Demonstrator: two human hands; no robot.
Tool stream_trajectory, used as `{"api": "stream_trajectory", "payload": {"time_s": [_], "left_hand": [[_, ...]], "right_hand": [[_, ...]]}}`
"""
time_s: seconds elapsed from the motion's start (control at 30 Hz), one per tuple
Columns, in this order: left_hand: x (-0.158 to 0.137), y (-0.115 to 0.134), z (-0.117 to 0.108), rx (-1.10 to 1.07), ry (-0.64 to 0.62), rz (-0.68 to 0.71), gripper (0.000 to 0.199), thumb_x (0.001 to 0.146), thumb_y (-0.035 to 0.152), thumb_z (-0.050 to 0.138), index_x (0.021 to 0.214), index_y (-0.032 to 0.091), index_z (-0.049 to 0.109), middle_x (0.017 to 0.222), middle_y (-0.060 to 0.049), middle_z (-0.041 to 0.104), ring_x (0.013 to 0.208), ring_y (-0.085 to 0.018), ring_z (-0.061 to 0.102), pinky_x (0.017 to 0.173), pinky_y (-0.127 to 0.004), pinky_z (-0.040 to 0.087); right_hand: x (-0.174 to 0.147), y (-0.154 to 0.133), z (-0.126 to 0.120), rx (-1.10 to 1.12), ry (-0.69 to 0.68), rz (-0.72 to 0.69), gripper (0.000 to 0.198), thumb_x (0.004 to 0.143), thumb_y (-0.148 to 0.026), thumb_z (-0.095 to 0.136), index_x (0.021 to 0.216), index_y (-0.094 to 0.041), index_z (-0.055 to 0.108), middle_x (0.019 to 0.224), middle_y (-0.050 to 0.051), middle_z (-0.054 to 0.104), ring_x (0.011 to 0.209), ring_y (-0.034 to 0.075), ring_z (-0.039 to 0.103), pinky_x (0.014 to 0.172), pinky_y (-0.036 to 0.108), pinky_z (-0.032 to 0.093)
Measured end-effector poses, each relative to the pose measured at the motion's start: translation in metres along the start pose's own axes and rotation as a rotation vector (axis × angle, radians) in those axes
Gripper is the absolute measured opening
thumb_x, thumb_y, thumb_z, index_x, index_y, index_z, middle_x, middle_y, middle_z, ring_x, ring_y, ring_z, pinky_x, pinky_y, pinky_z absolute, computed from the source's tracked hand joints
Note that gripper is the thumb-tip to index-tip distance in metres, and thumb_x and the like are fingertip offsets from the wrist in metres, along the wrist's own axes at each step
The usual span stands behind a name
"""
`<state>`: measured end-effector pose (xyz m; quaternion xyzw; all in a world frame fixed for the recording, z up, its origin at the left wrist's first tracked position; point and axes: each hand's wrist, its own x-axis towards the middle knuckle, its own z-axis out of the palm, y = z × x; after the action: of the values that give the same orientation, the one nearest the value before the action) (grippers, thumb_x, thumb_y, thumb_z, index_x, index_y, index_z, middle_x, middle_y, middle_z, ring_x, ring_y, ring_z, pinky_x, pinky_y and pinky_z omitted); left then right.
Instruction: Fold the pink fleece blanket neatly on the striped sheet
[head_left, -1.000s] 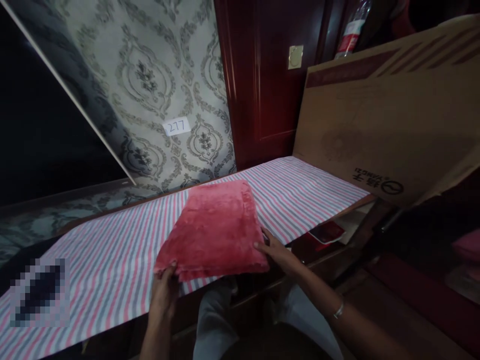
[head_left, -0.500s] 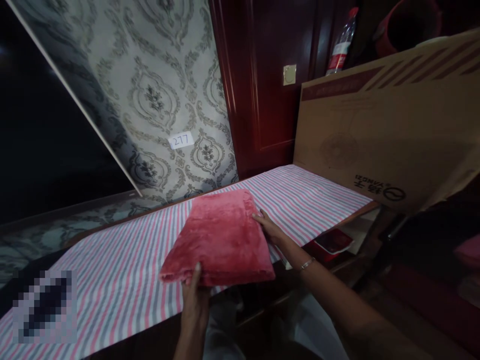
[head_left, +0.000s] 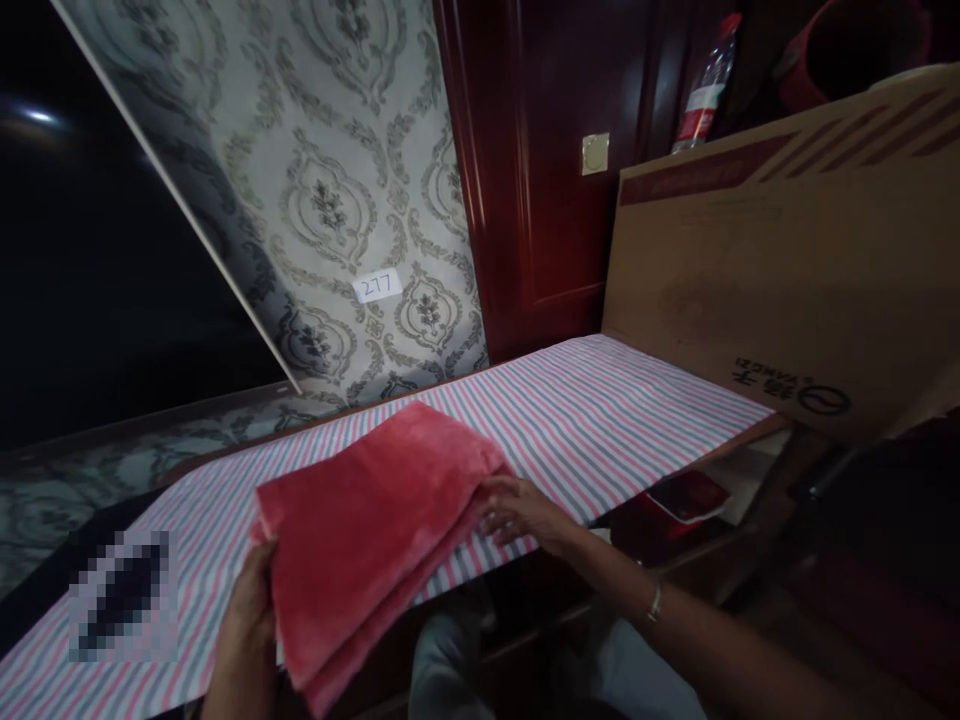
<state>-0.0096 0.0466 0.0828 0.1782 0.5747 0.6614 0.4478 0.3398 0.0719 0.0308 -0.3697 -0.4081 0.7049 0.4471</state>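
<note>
A folded pink-red plush blanket (head_left: 382, 510) lies at an angle on the striped cloth (head_left: 585, 420), its near corner hanging past the front edge. My left hand (head_left: 251, 605) is closed on the blanket's left edge, with its fingers partly hidden. At the opposite side, my right hand (head_left: 529, 512) touches the folded edge near the right corner. Its fingers are bent and apart, and no firm grip shows there. A bracelet circles my right wrist.
A large cardboard box (head_left: 750, 270) stands at the right end of the table, with a bottle (head_left: 705, 95) behind it. A dark screen (head_left: 127, 250) is on the left. A dark red object (head_left: 686, 500) lies on a shelf below the tabletop.
The blanket has turned and shifted left, its near corner now over the table's front edge. My left hand moved left with it; my right hand slid a little nearer along its edge.
</note>
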Motion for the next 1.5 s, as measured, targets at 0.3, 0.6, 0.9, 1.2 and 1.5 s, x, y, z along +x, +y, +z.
{"api": "stream_trajectory", "payload": {"time_s": [0.3,0.6,0.9,1.2,1.5], "left_hand": [[0.002,-0.036,-0.032,0.178,-0.004,0.059,0.054,0.076,0.034,0.073,0.127,0.021,0.062,0.102,-0.008,0.074,0.091,-0.026,0.073,0.093,-0.042,0.057],[-0.001,-0.042,-0.029,0.247,0.123,0.066,0.067,0.08,0.029,0.072,0.141,0.029,0.044,0.104,-0.005,0.068,0.078,-0.019,0.071,0.085,-0.043,0.059],[-0.013,-0.036,-0.024,0.2,0.086,0.064,0.075,0.081,0.023,0.07,0.147,0.029,0.036,0.111,-0.008,0.066,0.083,-0.02,0.072,0.088,-0.044,0.058],[-0.001,-0.032,-0.024,0.2,0.063,0.137,0.1,0.072,0.017,0.076,0.156,0.031,0.023,0.142,-0.014,0.052,0.098,-0.023,0.07,0.088,-0.04,0.059],[0.022,0.091,0.043,0.311,-0.099,0.315,0.08,0.07,0.009,0.072,0.144,0.026,0.048,0.104,-0.005,0.071,0.076,-0.015,0.069,0.079,-0.03,0.058]], "right_hand": [[0.045,-0.027,-0.043,-0.414,0.327,-0.291,0.025,0.078,-0.038,0.06,0.095,-0.021,0.068,0.084,0.002,0.067,0.077,0.017,0.06,0.06,0.025,0.046],[0.076,-0.024,-0.03,-0.726,0.255,-0.436,0.021,0.071,-0.039,0.056,0.063,-0.021,0.048,0.062,-0.005,0.045,0.064,0.013,0.045,0.06,0.025,0.035],[0.063,-0.007,-0.047,-0.748,0.323,-0.269,0.029,0.075,-0.048,0.059,0.084,-0.021,0.06,0.077,0.001,0.063,0.072,0.017,0.058,0.064,0.028,0.043],[0.069,-0.024,-0.02,-0.327,0.071,-0.061,0.037,0.063,-0.033,0.073,0.096,-0.018,0.065,0.091,0.007,0.073,0.078,0.021,0.066,0.068,0.031,0.051],[0.064,-0.119,0.009,-0.126,0.136,-0.364,0.028,0.055,-0.028,0.072,0.078,-0.015,0.063,0.066,-0.001,0.063,0.06,0.013,0.053,0.057,0.025,0.043]]}}
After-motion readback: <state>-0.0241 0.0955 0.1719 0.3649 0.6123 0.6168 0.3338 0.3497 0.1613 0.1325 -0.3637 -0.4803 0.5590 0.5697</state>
